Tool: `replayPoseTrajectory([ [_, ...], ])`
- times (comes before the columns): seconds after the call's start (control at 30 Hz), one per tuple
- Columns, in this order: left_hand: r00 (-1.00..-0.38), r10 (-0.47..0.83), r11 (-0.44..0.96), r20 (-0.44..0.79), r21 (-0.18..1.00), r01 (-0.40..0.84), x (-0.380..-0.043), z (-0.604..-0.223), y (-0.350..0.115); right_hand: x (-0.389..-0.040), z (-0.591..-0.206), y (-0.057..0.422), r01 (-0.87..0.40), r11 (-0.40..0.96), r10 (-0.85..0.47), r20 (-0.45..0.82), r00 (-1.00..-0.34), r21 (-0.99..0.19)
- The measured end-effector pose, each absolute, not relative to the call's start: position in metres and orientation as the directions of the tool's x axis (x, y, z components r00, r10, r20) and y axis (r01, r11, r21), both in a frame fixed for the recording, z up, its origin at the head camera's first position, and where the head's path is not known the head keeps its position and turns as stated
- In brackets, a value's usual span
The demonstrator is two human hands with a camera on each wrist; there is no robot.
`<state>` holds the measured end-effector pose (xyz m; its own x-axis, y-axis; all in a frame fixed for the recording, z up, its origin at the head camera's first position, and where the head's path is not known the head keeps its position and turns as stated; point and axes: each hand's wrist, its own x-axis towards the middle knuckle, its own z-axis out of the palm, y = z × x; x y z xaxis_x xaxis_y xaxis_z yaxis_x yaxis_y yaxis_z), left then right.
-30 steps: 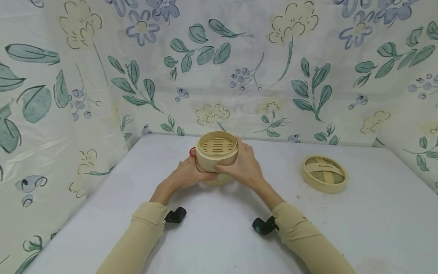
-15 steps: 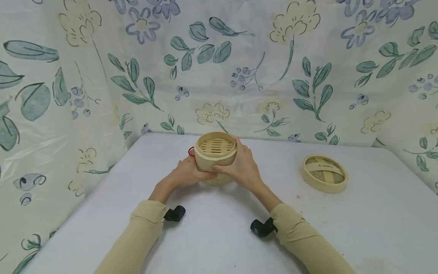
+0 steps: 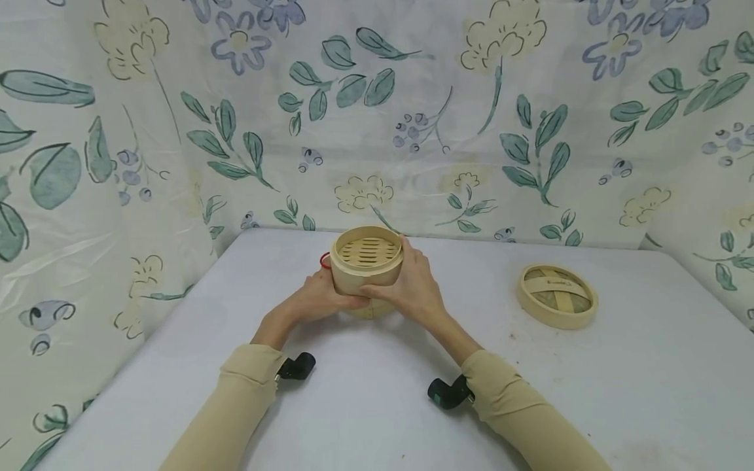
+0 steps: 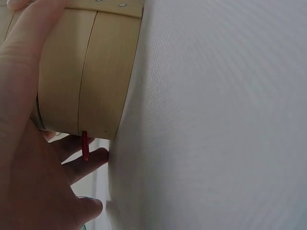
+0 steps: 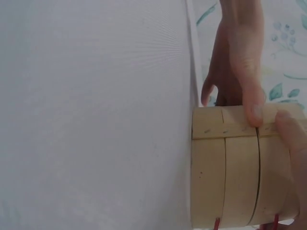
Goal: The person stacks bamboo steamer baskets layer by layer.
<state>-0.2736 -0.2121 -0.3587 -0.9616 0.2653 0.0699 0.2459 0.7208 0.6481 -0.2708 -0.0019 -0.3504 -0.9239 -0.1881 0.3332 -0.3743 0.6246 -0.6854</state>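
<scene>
Two bamboo steamer baskets are stacked on the table, the upper basket point(image 3: 347, 281) over the lower basket point(image 3: 369, 311). The slatted floor of the upper one shows from above. My left hand point(image 3: 312, 301) grips the lower basket, its thumb across the front close to the dark seam between tiers; in the left wrist view its fingers reach past a red loop point(image 4: 85, 146). My right hand point(image 3: 417, 288) holds the upper basket, thumb on the front wall and fingers around the right side. In the right wrist view the two thumbs come close together along the lower basket's point(image 5: 242, 177) seam.
The round bamboo lid point(image 3: 564, 305) with crossed bands lies to the right on the white table point(image 3: 377, 405). A floral curtain point(image 3: 412, 163) hangs along the table's back and sides. Small crumbs or stains mark the cloth near the lid.
In the head view the stacked baskets and both hands shift slightly left, while the whole view drifts a little. Both hands keep the same hold, and the tiers stay stacked.
</scene>
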Motion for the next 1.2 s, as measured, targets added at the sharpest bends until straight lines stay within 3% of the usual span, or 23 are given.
replayPoseTrajectory([
  [0.4, -0.956, 0.277, 0.715, 0.096, 0.644, 0.271, -0.273, -0.355, -0.210, -0.270, -0.349, -0.002, -0.376, 0.620, -0.215, 0.312, -0.926, -0.688],
  [0.93, -0.953, 0.284, 0.663, 0.105, 0.696, 0.274, -0.272, -0.356, -0.211, -0.276, -0.340, 0.013, -0.407, 0.561, -0.364, 0.227, -0.904, -0.721],
  [1.2, -0.953, 0.285, 0.667, 0.101, 0.694, 0.272, -0.274, -0.359, -0.211, -0.281, -0.341, 0.021, -0.478, 0.508, -0.421, 0.277, -0.864, -0.717],
])
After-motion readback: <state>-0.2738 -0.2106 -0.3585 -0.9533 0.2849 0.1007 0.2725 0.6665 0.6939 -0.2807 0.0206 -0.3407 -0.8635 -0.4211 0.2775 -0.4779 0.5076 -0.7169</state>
